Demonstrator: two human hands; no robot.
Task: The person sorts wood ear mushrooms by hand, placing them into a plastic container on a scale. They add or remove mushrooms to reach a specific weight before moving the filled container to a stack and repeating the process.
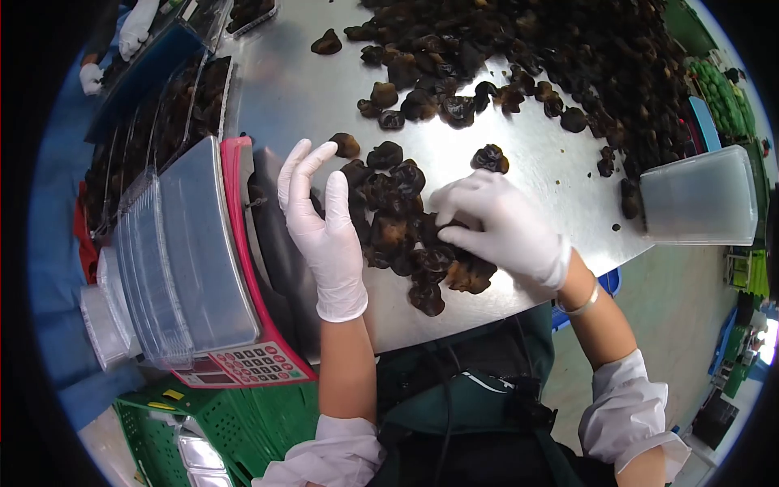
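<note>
By the near edge of the steel worktop [308, 89], the heap of dark crinkled mushrooms [398, 219] looks light, floppy and slick, best scooped from its flanks; the white-gloved left hand [326, 235] rests its grip spread beside it, the white-gloved right hand [499, 227] pinches pieces.

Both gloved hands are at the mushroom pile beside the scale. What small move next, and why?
Probably cup the left hand inward against the mushroom pile: it stands open at the pile's left edge, the right hand presses the other side, and the tray on the scale is close.
</note>
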